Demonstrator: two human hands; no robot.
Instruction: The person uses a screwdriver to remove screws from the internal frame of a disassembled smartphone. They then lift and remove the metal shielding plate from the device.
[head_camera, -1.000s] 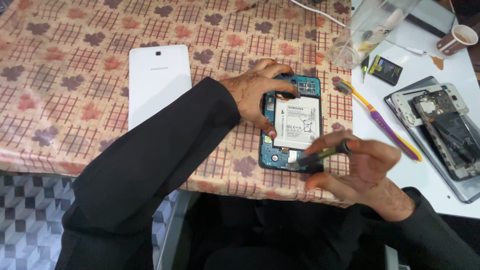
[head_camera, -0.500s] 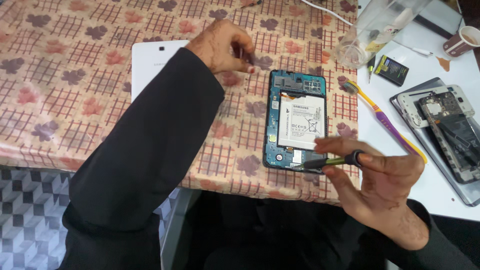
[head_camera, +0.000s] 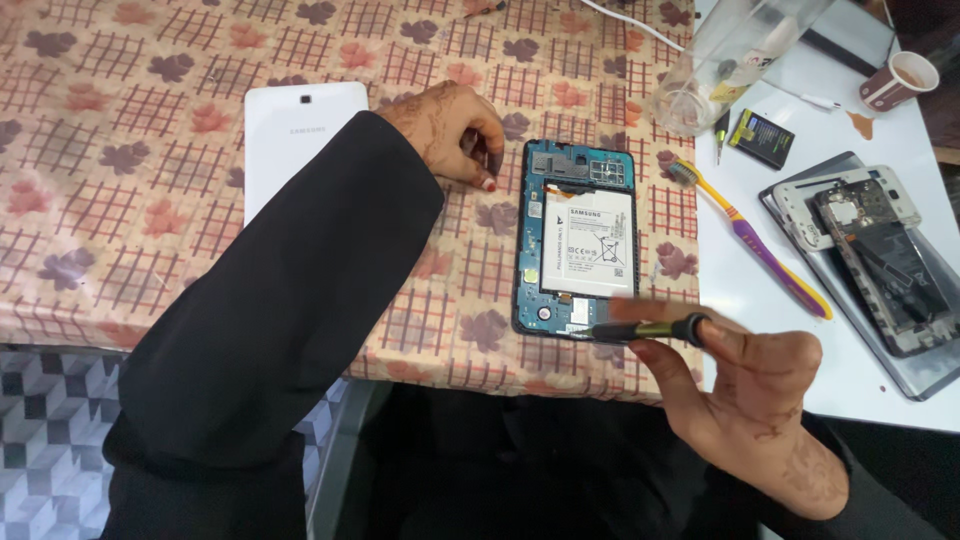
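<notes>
While the opened tablet (head_camera: 578, 240) lies face down on the patterned tablecloth (head_camera: 130, 120), its back removed, a white battery with a grey label fills most of its blue frame. At its lower edge the right hand (head_camera: 745, 385) pinches a dark screwdriver (head_camera: 640, 329) between thumb and fingers, the tip touching the frame's bottom right corner. Just left of the tablet's upper edge the left hand (head_camera: 450, 130) rests on the cloth with fingers curled under; whether anything sits inside them I cannot tell. Beyond that hand, partly hidden by the black sleeve, lies the white back cover (head_camera: 290, 140), a flat rounded rectangle. To the right of the tablet a toothbrush (head_camera: 760, 245) with a yellow and purple handle lies aslant across the edge of the cloth onto the white table (head_camera: 870, 380). Above it stand a clear plastic bag (head_camera: 730, 55) and a small black battery with a yellow label (head_camera: 762, 138). Further right a dismantled phone (head_camera: 870, 250) rests on a grey device, and a brown paper cup (head_camera: 898, 80) stands near the far corner.
</notes>
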